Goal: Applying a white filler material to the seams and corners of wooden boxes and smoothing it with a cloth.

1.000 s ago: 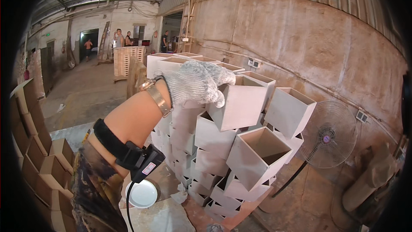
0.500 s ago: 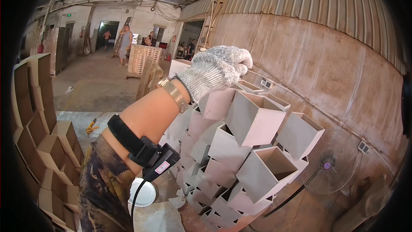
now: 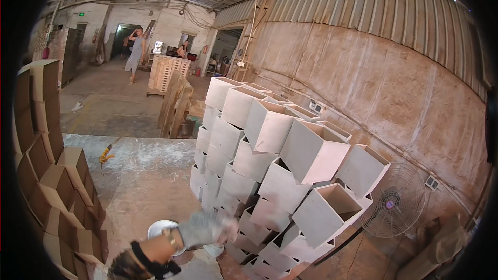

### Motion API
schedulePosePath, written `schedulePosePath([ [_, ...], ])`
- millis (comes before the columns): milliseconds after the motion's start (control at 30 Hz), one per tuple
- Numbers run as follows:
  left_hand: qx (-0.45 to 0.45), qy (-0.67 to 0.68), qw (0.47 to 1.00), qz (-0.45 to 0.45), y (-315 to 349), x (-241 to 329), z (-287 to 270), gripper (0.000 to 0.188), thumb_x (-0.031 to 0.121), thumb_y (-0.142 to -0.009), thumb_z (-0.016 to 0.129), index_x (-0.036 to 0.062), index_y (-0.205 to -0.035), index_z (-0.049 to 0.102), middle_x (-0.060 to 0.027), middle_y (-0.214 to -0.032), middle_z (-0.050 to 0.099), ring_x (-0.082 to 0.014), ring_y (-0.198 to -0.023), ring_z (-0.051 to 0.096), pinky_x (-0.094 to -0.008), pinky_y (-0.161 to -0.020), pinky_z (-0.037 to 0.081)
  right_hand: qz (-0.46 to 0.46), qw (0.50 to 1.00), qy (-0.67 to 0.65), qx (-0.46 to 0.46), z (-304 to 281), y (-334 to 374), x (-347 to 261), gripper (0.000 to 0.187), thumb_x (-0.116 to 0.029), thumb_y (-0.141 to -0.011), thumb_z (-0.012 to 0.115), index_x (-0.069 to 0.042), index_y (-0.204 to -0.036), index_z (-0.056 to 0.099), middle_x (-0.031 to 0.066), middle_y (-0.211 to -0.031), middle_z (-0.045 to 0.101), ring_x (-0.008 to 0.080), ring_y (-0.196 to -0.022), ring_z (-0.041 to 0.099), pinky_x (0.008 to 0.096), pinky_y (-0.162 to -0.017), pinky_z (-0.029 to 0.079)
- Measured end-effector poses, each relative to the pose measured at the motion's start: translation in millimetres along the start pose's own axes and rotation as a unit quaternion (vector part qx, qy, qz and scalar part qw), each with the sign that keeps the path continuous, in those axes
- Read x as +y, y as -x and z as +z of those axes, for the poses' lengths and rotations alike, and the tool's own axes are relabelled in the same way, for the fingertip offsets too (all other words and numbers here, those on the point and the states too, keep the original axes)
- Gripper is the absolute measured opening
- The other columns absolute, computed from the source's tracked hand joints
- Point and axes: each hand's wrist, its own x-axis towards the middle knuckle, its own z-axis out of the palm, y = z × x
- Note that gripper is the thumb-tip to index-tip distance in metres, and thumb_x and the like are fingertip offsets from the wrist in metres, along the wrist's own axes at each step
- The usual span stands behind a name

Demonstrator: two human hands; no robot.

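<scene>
The pale square boxes [image 3: 280,176] are sitting in a tall stack against the brown wall [image 3: 394,93], tilted corner-down and nested into one another, open mouths facing up and to the right. The topmost ones are resting free, with nothing touching them now. A moment ago the gloved left hand [image 3: 205,228] was up on the top of the stack, resting on an upper box; it is now dropping low, beside the bottom rows of the stack and blurred with motion. It is holding nothing that can be seen, and the blur is hiding whether its fingers are spread or curled. So the upper box appears to be placed and let go, and the arm is coming away from the pile. The right hand is not showing at all.

Just under the forearm a round white bowl [image 3: 162,228] is lying on the dusty floor [image 3: 140,171]. A fan [image 3: 392,207] is standing to the right of the stack. Brown boxes [image 3: 57,176] are piling up on the left, and a person [image 3: 136,52] is standing far back by the doorway.
</scene>
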Motion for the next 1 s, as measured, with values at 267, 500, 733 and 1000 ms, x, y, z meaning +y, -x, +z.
schedulePosePath([
  [267, 0.039, 0.195, 0.897, -0.395, 279.9, -36.9, 154.5, 0.021, 0.021, -0.086, 0.059, 0.0081, -0.102, 0.064, -0.0086, -0.081, 0.065, -0.0202, -0.074, 0.062, -0.0325, -0.065, 0.050, 0.024, 0.995, -0.036, -0.094, 46.8, -1.9, -17.4, 0.018, -0.019, -0.094, 0.048, -0.006, -0.100, 0.058, 0.0038, -0.071, 0.060, 0.0088, -0.047, 0.044, 0.0239, -0.041, 0.032],
  [500, 0.207, 0.176, 0.800, -0.535, 400.1, 17.3, 191.2, 0.024, 0.011, -0.089, 0.059, 0.0034, -0.111, 0.062, -0.0066, -0.096, 0.067, -0.0147, -0.085, 0.061, -0.0319, -0.074, 0.052, 0.126, 0.943, -0.134, -0.279, 106.2, 13.2, -44.5, 0.018, -0.022, -0.094, 0.049, -0.007, -0.099, 0.058, 0.0024, -0.067, 0.059, 0.0076, -0.043, 0.039, 0.0234, -0.037, 0.028],
  [733, 0.571, 0.244, 0.600, -0.505, 417.1, 132.5, 94.1, 0.016, 0.011, -0.092, 0.056, 0.0051, -0.104, 0.064, -0.0034, -0.094, 0.065, -0.0134, -0.089, 0.058, -0.0274, -0.084, 0.047, 0.187, 0.918, -0.087, -0.337, 172.6, 46.1, -74.5, 0.024, -0.027, -0.093, 0.048, -0.006, -0.099, 0.058, 0.0014, -0.069, 0.058, 0.0096, -0.047, 0.044, 0.0241, -0.041, 0.032],
  [1000, 0.581, -0.029, 0.603, -0.547, 442.8, 175.0, 26.1, 0.019, 0.019, -0.089, 0.057, 0.0001, -0.092, 0.060, -0.0077, -0.080, 0.060, -0.0168, -0.078, 0.057, -0.0288, -0.073, 0.048, 0.113, 0.888, -0.104, -0.434, 222.2, 48.9, -49.9, 0.022, -0.022, -0.091, 0.049, -0.003, -0.095, 0.059, 0.0026, -0.073, 0.058, 0.0107, -0.056, 0.048, 0.0255, -0.050, 0.039],
])
